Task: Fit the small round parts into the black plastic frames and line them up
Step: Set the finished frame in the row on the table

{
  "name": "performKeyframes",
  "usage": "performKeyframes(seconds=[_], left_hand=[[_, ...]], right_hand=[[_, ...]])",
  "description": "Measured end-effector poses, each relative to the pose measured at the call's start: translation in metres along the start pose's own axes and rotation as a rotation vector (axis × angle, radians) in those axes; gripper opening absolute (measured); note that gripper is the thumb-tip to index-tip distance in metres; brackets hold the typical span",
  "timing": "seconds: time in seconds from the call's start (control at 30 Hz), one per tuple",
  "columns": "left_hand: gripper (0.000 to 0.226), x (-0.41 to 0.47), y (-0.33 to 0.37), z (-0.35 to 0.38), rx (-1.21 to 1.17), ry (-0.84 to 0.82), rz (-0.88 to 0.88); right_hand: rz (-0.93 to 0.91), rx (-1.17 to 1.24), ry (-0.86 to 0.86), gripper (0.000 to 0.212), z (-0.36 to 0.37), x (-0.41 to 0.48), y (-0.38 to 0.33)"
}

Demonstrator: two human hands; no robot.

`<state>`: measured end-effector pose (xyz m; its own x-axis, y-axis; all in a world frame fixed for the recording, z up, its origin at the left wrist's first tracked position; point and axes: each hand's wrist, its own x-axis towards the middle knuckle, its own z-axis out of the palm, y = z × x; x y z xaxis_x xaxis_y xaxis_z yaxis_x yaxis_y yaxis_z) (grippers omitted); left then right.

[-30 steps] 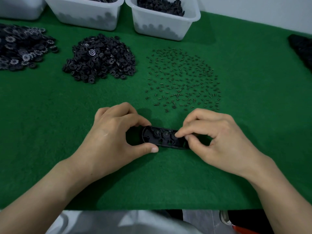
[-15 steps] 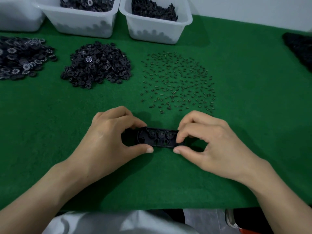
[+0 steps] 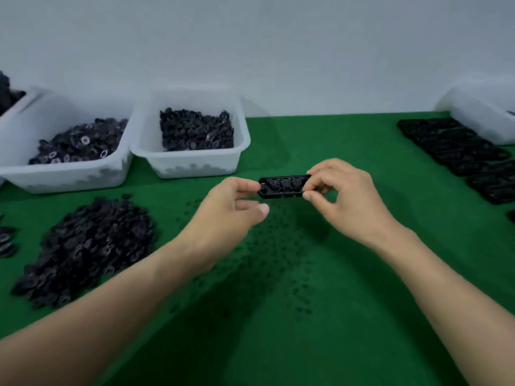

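Observation:
A black plastic frame (image 3: 284,186) with three small round parts seated in it is held up above the green mat. My right hand (image 3: 345,201) pinches its right end between thumb and fingers. My left hand (image 3: 231,210) reaches the frame's left end with a fingertip, and its thumb hangs apart below the frame. A heap of loose black round parts (image 3: 86,246) lies on the mat to the left. Small dark pins (image 3: 273,246) are scattered under my hands, blurred.
Two white bins (image 3: 195,165) (image 3: 69,178) holding black parts stand at the back left. A row of black frames (image 3: 459,151) lies along the right side, with another white bin (image 3: 479,112) behind it. A pale wall rises behind the table.
The frame has been lifted off the mat and carried up and away from me. My left thumb has come off it. My head has tilted up, bringing the wall and the right-hand row of frames into sight.

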<state>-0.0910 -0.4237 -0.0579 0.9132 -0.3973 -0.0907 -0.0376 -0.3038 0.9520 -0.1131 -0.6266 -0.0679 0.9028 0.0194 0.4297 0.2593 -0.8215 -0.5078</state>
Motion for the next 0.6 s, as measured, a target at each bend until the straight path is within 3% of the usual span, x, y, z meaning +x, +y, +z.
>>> performKeyframes(seconds=[0.17, 0.43, 0.6], left_hand=[[0.034, 0.097, 0.010, 0.036, 0.179, 0.032, -0.010], [0.041, 0.216, 0.004, 0.061, 0.465, 0.261, -0.090], [0.045, 0.241, -0.001, 0.060, 0.441, 0.368, -0.152]], right_hand=[[0.042, -0.023, 0.123, 0.006, 0.023, 0.076, 0.061], [0.190, -0.002, 0.093, 0.006, 0.065, 0.172, 0.124], [0.197, -0.012, 0.062, 0.009, 0.082, 0.198, 0.129]])
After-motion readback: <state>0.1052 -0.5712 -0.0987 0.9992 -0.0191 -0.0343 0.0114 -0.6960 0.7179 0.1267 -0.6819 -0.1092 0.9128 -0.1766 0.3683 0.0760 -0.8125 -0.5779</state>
